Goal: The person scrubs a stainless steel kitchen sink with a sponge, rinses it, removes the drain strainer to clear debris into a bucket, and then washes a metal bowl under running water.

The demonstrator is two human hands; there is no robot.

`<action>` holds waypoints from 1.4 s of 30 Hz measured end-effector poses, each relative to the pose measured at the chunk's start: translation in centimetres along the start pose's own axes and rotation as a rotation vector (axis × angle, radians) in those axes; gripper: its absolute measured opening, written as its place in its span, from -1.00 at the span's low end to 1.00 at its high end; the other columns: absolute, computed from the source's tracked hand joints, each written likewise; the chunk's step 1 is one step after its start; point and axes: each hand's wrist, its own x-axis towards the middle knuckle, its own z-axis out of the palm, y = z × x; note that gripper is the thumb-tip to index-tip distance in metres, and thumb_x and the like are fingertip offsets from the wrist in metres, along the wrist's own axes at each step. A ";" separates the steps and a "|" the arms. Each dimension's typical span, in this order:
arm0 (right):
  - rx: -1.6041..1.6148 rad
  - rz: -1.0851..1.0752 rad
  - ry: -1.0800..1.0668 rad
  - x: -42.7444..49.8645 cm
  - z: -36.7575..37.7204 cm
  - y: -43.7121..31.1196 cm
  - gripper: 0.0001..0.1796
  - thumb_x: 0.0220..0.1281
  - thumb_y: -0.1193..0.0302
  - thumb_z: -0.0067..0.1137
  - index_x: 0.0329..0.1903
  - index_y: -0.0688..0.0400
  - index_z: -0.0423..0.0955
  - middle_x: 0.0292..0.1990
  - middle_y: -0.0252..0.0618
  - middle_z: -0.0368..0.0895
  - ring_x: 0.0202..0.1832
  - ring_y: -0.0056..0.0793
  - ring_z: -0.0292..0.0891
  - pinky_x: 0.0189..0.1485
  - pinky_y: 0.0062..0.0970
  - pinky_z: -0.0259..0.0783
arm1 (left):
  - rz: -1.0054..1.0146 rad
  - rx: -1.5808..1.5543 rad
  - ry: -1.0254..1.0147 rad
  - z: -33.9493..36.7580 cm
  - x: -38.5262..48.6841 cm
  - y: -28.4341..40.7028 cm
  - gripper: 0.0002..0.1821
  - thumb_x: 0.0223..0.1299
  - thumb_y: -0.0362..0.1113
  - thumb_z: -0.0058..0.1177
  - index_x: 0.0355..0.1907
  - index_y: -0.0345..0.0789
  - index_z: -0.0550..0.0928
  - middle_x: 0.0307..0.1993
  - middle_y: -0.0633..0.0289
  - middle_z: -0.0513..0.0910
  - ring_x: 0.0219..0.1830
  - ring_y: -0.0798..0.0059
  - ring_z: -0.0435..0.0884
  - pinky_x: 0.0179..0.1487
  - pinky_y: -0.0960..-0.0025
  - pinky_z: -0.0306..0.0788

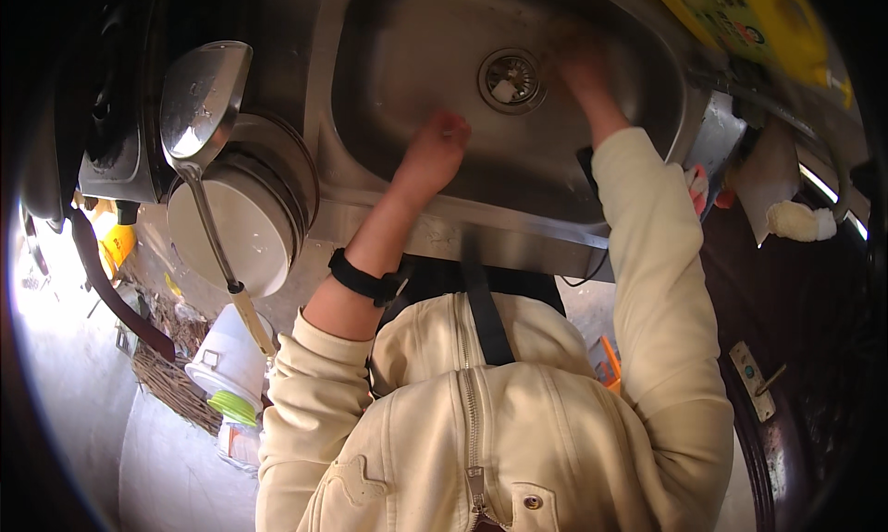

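Note:
A stainless steel sink basin [416,60] lies before me. My left hand [438,147] hangs over its near left part, fingers curled in; I cannot tell whether anything is inside them. My right hand [581,60] is blurred over the right side of the basin, just right of the drain. A brownish blurred thing lies at its fingers, too unclear to name. The drain strainer [512,81] holds a whitish scrap and small bits of waste.
At left, a metal wok spatula [201,115] rests across stacked bowls or pots [232,227]. A yellow plastic jug [763,25] stands at the upper right, a metal blade-like sheet [711,140] below it. A white bucket [232,344] is at the lower left.

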 end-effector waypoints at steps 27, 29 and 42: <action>0.566 -0.399 -0.708 5.8 -4.7 -14.4 -0.63 0.01 0.41 0.01 -0.04 0.04 0.38 -0.04 -0.21 0.41 -0.01 -0.22 0.33 0.05 -0.36 0.26 | -0.080 -0.215 0.009 -3.5 -0.6 -1.7 -0.68 0.13 -0.15 -0.09 -0.17 -0.35 0.46 -0.30 0.19 0.54 -0.24 0.48 0.51 -0.22 0.49 0.35; 0.464 -0.355 -0.862 6.3 -5.7 -12.0 -0.65 0.02 0.41 -0.01 -0.04 0.01 0.39 -0.04 -0.26 0.41 0.00 -0.24 0.33 0.06 -0.37 0.24 | -0.090 -0.246 0.045 -3.6 -0.8 -1.4 -0.72 0.10 -0.18 -0.08 -0.25 -0.36 0.49 -0.35 0.08 0.56 -0.25 0.34 0.53 -0.16 0.41 0.36; 0.904 -0.286 -0.535 1.8 -5.3 -15.2 -0.64 0.05 0.49 -0.09 -0.03 0.06 0.37 -0.09 -0.26 0.45 -0.04 -0.38 0.37 0.05 -0.49 0.25 | -0.031 -0.219 -0.039 -4.7 -1.0 -1.3 -0.68 0.15 -0.15 -0.10 -0.14 -0.34 0.44 -0.26 0.25 0.52 -0.21 0.54 0.50 -0.24 0.51 0.35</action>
